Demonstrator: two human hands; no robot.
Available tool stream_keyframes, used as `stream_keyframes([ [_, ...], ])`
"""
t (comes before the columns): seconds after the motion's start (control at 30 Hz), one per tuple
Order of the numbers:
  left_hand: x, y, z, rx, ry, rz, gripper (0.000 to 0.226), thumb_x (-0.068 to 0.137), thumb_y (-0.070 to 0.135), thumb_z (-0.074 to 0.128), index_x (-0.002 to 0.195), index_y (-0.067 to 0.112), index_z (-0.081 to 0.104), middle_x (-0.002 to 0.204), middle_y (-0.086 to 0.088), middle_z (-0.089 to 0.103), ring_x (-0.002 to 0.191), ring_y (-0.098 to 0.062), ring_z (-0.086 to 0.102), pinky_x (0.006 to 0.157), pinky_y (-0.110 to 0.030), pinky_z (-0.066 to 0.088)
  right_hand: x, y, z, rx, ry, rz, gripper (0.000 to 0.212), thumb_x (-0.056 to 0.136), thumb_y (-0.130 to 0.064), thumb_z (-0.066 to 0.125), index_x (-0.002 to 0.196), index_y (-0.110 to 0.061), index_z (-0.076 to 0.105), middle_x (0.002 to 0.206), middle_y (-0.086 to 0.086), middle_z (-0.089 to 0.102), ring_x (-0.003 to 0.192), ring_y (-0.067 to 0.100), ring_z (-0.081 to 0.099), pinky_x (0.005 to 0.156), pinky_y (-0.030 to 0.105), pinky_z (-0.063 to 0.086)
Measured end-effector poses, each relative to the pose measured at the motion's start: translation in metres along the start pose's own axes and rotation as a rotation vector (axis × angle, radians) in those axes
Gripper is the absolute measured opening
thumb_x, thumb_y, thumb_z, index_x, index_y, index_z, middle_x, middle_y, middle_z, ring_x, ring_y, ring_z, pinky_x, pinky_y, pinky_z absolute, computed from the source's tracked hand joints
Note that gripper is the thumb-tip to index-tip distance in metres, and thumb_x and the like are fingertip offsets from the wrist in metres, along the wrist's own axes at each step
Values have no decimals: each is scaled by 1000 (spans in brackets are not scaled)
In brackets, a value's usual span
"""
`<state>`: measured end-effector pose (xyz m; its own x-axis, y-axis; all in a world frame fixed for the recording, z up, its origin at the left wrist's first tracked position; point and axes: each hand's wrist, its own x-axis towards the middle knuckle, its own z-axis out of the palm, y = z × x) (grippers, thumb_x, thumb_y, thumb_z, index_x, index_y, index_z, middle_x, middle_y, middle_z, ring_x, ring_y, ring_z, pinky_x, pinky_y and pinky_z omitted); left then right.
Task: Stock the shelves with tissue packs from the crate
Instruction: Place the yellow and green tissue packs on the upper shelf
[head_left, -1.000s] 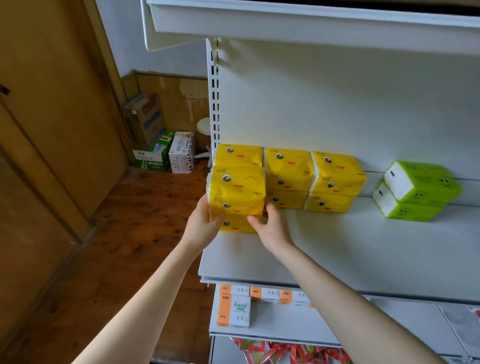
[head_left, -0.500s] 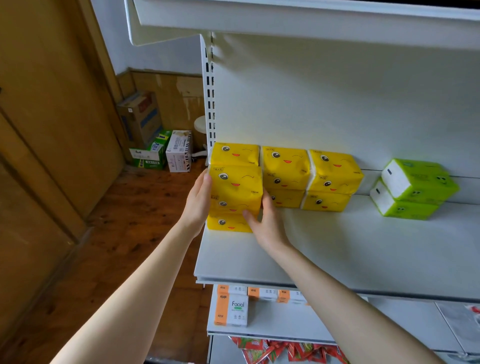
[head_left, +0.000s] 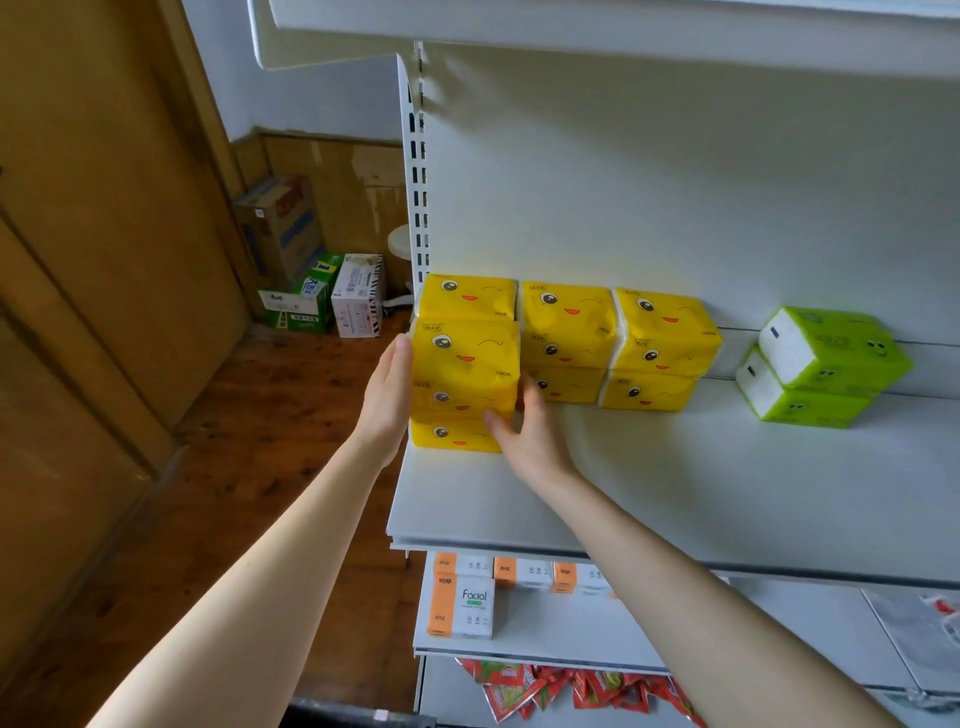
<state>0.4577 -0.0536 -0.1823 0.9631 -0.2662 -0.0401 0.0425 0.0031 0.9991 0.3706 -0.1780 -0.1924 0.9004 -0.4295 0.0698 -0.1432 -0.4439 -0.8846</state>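
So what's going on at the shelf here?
A person is stocking tissue packs. The left hand presses flat on the left side of the front yellow stack, and the right hand is at its lower right corner. The stack rests at the left end of the white shelf, in front of more yellow packs. Green packs sit further right.

You have thin, glossy plastic film on the yellow tissue packs (head_left: 465, 364) at the centre of the frame, creased and slightly puffy, and the same shiny wrap on the green packs (head_left: 831, 353) at the right. The shelf (head_left: 727, 483) under them and the slotted upright (head_left: 418, 171) at upper centre look like white-painted metal, smooth with a soft satin sheen. At the left you see a brown wooden floor (head_left: 270, 415) with a worn, dull polish, matt wood panelling (head_left: 104, 208) and plain cardboard boxes (head_left: 283, 228). The red sachets (head_left: 545, 686) at the bottom edge look like shiny foil or plastic.
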Motion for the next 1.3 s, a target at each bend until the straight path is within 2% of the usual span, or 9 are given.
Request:
stream_keyframes([
  [0.3,-52,-25,-9,40,193,-127,60,98,53,20,146,17,29,151,-1,33,139,-17,31,114,-36,22,-31,9,-9,-62,-44,74,52,96,-25,48,142,-8,32,145,10,40,132,23,41,102,29,35],
  [0.37,-73,-33,-12,37,227,-107,48,98,50,24,129,22,49,128,4,55,121,-15,48,104,-34,35,-45,8,-10,-77,-67,50,51,96,-25,48,141,-7,33,145,10,41,131,23,42,101,28,36],
  [0.4,-85,-36,-12,42,244,-96,37,99,47,26,106,26,55,103,11,58,100,-9,52,90,-29,39,-52,7,-11,-89,-81,28,49,96,-24,48,140,-7,35,144,11,42,131,24,42,100,28,36],
  [0.43,-98,-38,-11,53,266,-88,31,100,44,27,84,30,50,83,15,50,83,-4,46,76,-25,37,-60,7,-13,-98,-95,7,48,96,-24,48,139,-7,36,143,11,43,131,24,42,101,28,36],
  [0.5,-125,-45,-7,74,310,-95,34,101,40,28,69,33,37,72,15,40,71,-1,39,66,-20,31,-79,7,-16,-102,-123,-22,46,96,-22,48,137,-6,38,141,12,44,130,24,42,102,29,35],
  [0.77,-235,-93,-2,167,449,-204,33,100,32,34,67,32,38,70,12,43,69,-3,41,64,-18,33,-161,31,-13,-82,-338,-34,31,95,-16,49,122,-3,54,128,11,57,121,22,53,93,20,37],
  [0.93,-283,-136,-26,180,498,-353,32,97,27,36,65,26,39,77,0,46,80,-16,44,70,-29,35,-199,53,15,-115,-483,40,30,95,-16,47,122,-6,55,125,8,58,119,19,52,90,19,36],
  [1.23,-345,-244,-93,172,503,-628,29,98,31,38,93,12,59,82,1,57,80,-15,52,77,-32,43,-256,126,141,-296,-736,199,29,94,-17,47,117,-5,59,110,7,61,107,20,55,81,20,36],
  [1.3,-355,-275,-109,190,509,-686,31,98,29,38,87,8,59,79,-3,55,75,-17,50,74,-32,42,-269,150,172,-335,-767,240,29,94,-15,48,118,-3,59,112,10,62,108,22,56,82,21,37],
])
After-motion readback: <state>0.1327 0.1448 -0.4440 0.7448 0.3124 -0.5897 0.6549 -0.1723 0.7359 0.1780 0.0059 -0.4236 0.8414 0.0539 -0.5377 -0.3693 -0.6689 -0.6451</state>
